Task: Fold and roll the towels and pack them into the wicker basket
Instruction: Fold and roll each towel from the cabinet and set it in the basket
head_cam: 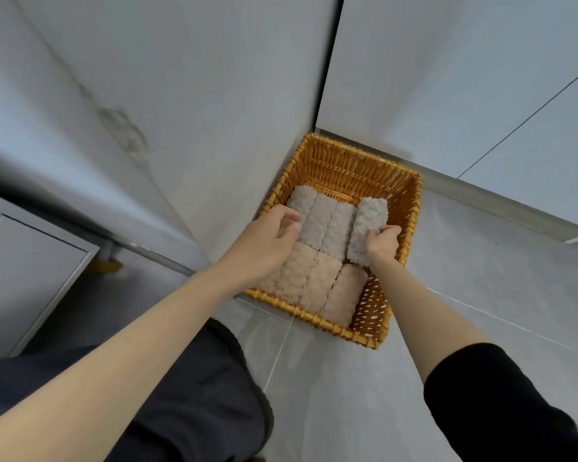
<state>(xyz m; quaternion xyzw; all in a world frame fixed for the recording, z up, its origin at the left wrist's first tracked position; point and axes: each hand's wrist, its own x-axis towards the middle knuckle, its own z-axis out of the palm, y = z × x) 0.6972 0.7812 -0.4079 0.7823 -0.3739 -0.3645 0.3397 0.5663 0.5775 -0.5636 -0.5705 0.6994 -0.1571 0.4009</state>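
I look down into a corner where two pale grey walls (181, 78) meet at a dark seam (329, 61). The left wall carries a mottled stain (124, 131). The floor (481, 288) is grey tile with thin pale grout lines. A metal skirting strip (498, 208) edges the right wall, and a grey cabinet (24, 271) stands at my left.

No text, label, brand, number or sign can be read in the view. Nothing legible is carried by the wicker basket (344, 161), by the rolled towels (317, 225) or by the floor tiles (481, 278).
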